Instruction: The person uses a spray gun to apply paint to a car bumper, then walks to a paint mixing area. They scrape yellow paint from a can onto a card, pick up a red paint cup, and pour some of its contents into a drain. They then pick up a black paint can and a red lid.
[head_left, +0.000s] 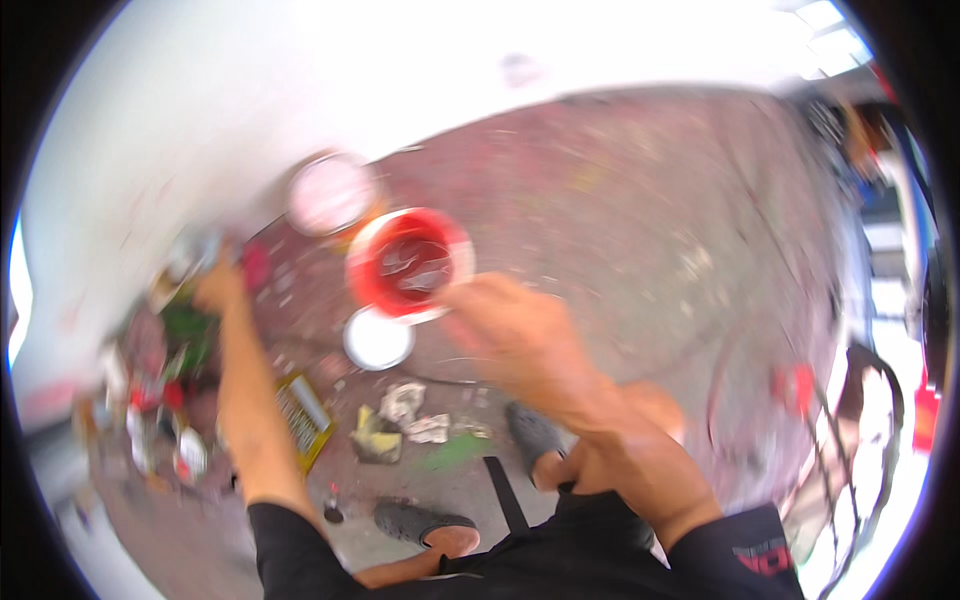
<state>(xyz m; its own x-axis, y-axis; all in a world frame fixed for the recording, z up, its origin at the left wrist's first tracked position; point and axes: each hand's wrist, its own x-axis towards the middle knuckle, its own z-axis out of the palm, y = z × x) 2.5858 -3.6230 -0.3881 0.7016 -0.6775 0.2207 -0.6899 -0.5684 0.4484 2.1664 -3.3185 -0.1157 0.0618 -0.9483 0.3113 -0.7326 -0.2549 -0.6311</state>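
One round red tub (371, 262) was found gripped at its right edge by the right hand (505, 312); it stood out ahead of the person, between one tin (332, 195) with a round pink top and one white disc (378, 340). Its rim was pale and its inside smooth and shiny. The left hand (218, 290) was at one silvery metal can (194, 252); blur prevented telling whether it grasped it. Two grey clogs (415, 524), one flat oblong yellow can (306, 420) and several crumpled scraps (403, 403) lay on the scuffed, paint-stained floor (600, 190).
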